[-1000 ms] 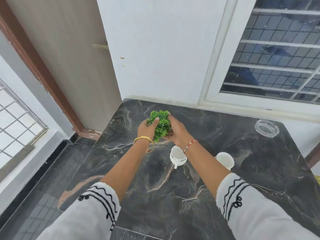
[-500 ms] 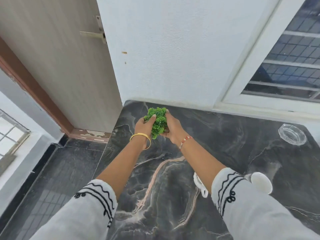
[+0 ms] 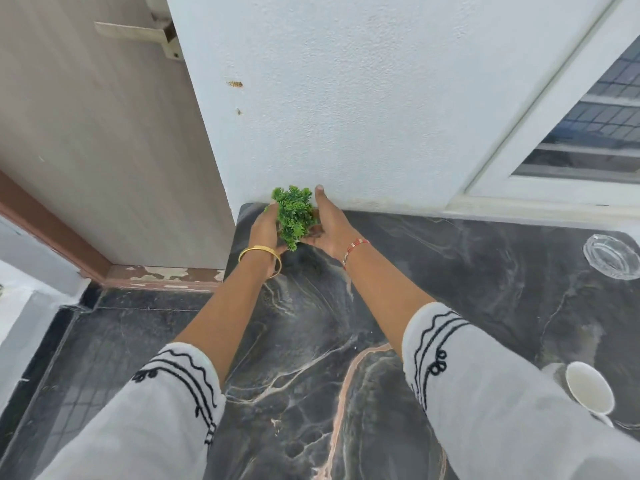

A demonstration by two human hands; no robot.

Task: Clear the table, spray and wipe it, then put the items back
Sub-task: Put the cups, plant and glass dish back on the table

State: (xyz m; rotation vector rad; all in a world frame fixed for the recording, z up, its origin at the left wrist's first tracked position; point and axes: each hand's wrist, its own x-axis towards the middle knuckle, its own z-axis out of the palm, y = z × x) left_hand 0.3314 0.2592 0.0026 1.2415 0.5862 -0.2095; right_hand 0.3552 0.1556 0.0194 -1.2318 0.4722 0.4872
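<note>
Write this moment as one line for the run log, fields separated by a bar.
left hand: holds plant | right hand: holds plant | green plant: table's far left corner, by wall | white cup, glass ashtray: on table

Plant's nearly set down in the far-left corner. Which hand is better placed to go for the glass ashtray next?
Right. The right hand is on the plant's ashtray side, and the glass ashtray sits far right on the table. The left hand would likely have to cross over the plant and the right arm.
</note>
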